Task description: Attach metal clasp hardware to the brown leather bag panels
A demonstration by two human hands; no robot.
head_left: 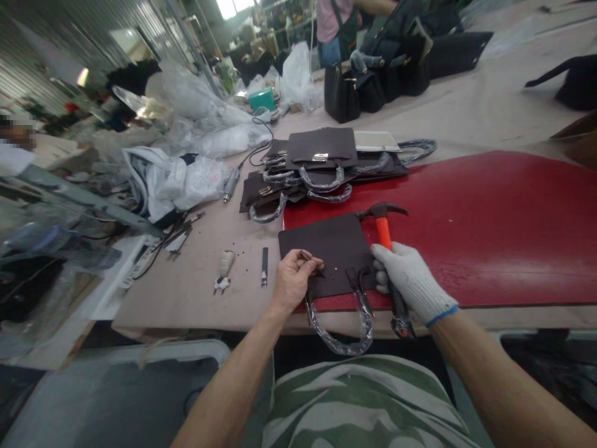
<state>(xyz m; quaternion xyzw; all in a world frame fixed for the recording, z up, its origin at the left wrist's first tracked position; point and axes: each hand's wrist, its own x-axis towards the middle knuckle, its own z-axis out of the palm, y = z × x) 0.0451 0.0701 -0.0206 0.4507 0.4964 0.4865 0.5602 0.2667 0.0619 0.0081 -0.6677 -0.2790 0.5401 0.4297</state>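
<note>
My right hand (pixel 413 277), in a white knitted glove with a blue cuff edge, is closed around the handle of a claw hammer (pixel 383 231). Its dark head and orange neck stand out beyond the glove. My bare left hand (pixel 295 277) has thumb and fingers pinched over the left side of a dark brown bag panel (pixel 326 244). A small dark thing pokes out between those fingers, too hidden to name. The panel lies flat, with a plastic-wrapped handle (pixel 342 346) attached at its near side and hanging past the table edge.
Stacked brown bag pieces (pixel 321 148) with wrapped handles lie beyond the panel on the red sheet (pixel 448 230). Left are a flat metal tool (pixel 264 267), a white-wrapped tool (pixel 224 270) and a corded tool (pixel 231 185). Black bags (pixel 342 96) and a person (pixel 333 31) are farther back.
</note>
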